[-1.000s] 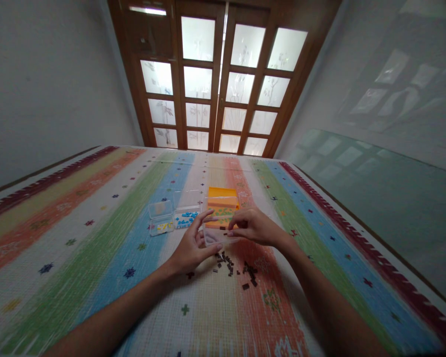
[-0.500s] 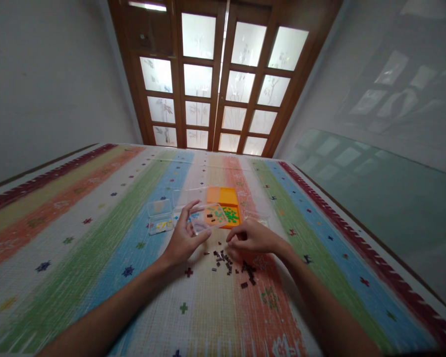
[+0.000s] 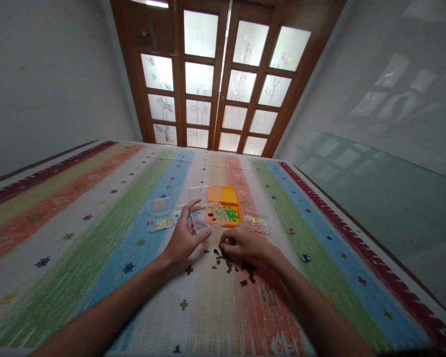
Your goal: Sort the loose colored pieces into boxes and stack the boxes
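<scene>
My left hand (image 3: 181,243) holds a clear plastic box (image 3: 218,226) by its sides, tilted and raised above the tablecloth. A few small dark brown bricks (image 3: 210,214) show in it. My right hand (image 3: 249,242) is low over a scattered pile of small brown bricks (image 3: 229,265), thumb and fingers pinched together at the pile's far edge. Whatever lies between those fingertips is hidden. Behind the clear box stands an open orange box (image 3: 239,210) with small green pieces (image 3: 231,214), partly seen through the plastic.
Left of my left hand is an open clear box (image 3: 149,225) with yellow pieces (image 3: 164,222). Blue pieces (image 3: 176,217) lie in another clear box, partly covered by my hand. Right of the orange box, a clear box (image 3: 268,225) holds cream pieces (image 3: 254,220). A striped tablecloth (image 3: 115,277) lies underneath.
My right hand has moved left and down to the brown bricks, uncovering the box of cream pieces. The left hand and its clear box have barely moved.
</scene>
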Demonstrator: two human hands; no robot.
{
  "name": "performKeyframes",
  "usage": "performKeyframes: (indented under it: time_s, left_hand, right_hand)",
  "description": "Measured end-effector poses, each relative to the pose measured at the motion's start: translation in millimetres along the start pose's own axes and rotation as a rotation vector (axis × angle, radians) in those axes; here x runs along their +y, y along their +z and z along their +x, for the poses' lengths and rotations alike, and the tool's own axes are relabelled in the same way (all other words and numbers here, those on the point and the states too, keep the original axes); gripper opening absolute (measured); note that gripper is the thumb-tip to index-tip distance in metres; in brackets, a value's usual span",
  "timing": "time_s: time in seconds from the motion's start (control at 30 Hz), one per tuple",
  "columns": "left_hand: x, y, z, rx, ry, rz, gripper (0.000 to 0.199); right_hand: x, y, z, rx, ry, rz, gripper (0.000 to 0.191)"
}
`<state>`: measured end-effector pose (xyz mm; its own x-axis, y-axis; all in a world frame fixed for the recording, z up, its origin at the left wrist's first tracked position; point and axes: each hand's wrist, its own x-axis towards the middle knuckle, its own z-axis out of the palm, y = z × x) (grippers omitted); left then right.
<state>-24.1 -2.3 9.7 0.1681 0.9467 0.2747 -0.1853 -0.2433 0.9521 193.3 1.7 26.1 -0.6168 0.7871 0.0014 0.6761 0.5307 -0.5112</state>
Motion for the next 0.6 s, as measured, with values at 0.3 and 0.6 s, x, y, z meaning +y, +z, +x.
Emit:
performKeyframes:
  time_s: [0.3,0.6]
  left_hand:
    - [0.8,5.9,-8.9,-0.096,-0.022,0.086,0.075]
    - [3.3,11.5,-19.7,-0.225,-0.059,0.072,0.076]
  right_hand:
    - [5.2,-21.9,-9.8,0.368,-0.057,0.312,0.024]
    - [3.2,-18.9,-9.3,0.384,0.012,-0.003,0.014]
